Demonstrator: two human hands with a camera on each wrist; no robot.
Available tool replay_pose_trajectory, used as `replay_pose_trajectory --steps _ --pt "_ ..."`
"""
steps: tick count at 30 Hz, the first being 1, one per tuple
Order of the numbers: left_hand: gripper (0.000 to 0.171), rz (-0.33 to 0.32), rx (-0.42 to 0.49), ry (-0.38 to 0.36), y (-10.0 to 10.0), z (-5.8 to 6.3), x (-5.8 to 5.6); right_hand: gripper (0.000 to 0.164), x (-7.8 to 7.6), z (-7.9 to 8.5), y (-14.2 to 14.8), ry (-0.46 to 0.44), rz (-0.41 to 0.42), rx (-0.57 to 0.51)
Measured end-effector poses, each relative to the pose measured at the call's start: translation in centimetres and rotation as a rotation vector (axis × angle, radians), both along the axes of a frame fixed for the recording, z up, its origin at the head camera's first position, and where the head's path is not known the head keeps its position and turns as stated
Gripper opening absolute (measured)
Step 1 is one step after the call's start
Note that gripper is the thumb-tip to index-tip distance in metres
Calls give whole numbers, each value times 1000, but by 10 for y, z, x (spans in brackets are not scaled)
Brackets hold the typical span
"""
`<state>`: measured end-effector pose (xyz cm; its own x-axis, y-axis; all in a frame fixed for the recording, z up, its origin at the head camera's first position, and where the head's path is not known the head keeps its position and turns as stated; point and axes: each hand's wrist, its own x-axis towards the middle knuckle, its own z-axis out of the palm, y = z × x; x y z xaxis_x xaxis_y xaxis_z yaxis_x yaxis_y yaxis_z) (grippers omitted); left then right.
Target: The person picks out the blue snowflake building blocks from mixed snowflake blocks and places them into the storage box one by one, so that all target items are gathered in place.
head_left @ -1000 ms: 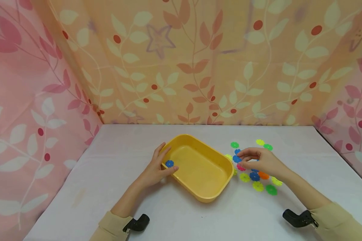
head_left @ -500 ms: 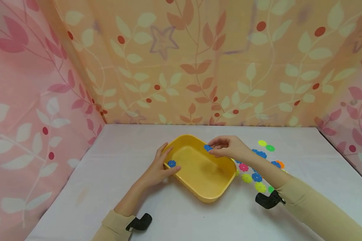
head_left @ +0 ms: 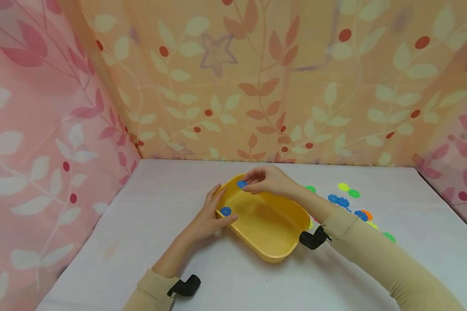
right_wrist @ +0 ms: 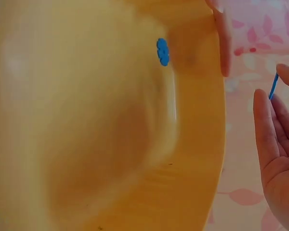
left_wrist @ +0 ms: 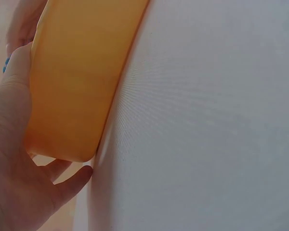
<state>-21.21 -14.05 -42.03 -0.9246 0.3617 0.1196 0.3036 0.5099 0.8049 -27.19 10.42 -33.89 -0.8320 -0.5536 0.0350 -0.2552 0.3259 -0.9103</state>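
A yellow plastic basin (head_left: pixel 257 220) stands at an angle on the table, with one blue flower-shaped disc (head_left: pixel 225 211) lying inside at its left end. My left hand (head_left: pixel 210 218) holds the basin's left corner, thumb over the near rim and fingers spread along the end wall. Over the basin's far left part, my right hand (head_left: pixel 272 181) pinches another blue flower-shaped disc (head_left: pixel 241 185) between thumb and fingertips. The right wrist view shows this pinched disc (right_wrist: pixel 273 86) edge-on, and the disc in the basin (right_wrist: pixel 163 52) beside it.
Several flower-shaped discs in blue (head_left: pixel 343 202), green (head_left: pixel 354 193), yellow (head_left: pixel 343 186) and orange (head_left: pixel 367 214) lie on the white table (head_left: pixel 241 285) to the right, some hidden by my right arm. Patterned cloth (head_left: pixel 225 108) hangs behind and at both sides.
My right hand has moved left from the scattered discs to over the basin, carrying a blue disc. My left hand keeps its hold on the basin. The head view has shifted slightly.
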Motion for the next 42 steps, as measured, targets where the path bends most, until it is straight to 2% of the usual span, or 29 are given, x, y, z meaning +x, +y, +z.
replay_pose_trajectory --steps 4,11,18,25,32,36,42 --pt "96 3 0 4 0 0 0 29 -12 -3 -11 19 10 45" --pt "98 -4 10 10 0 0 -1 29 -28 -13 -25 99 88 223" --pt "100 5 3 10 0 -2 0 23 -31 -32 -36 134 165 365" --pt "97 12 -3 10 0 0 1 22 -32 -48 -38 127 195 386" --pt "95 15 -8 4 1 1 2 25 -31 -58 -36 201 141 415" --pt "94 12 -5 3 2 1 2 28 -30 -61 -36 244 128 418" --pt "93 15 -1 1 1 2 2 27 -30 -59 -38 212 134 408"
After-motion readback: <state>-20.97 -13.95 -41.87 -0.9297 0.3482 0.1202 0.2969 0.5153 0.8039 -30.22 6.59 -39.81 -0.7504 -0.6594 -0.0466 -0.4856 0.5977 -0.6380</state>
